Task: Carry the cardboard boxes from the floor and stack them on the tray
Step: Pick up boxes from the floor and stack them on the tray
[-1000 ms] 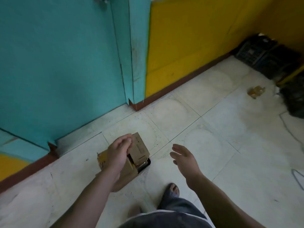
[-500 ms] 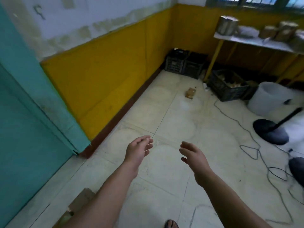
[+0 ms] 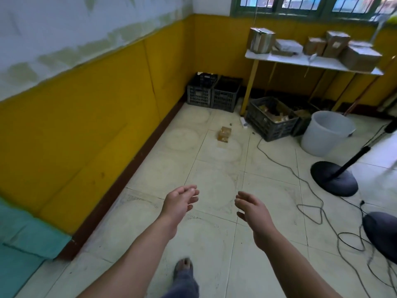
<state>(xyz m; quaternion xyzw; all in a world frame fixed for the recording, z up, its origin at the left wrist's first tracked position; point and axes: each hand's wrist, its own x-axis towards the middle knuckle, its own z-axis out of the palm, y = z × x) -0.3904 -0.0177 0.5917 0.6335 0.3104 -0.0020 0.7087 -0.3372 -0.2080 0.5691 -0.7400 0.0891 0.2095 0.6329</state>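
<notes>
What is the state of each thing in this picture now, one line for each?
left hand: open, holding nothing.
right hand: open, holding nothing.
small cardboard box: on the floor, untouched.
front black crate: open-topped, holds brownish items.
white bucket: upright, no lid.
tabletop cardboard boxes: look closed.

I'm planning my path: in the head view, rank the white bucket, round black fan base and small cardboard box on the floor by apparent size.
1. white bucket, slightly larger.
2. round black fan base, close behind; it stands nearer the camera, so that order is unsure.
3. small cardboard box, clearly smallest.
</notes>
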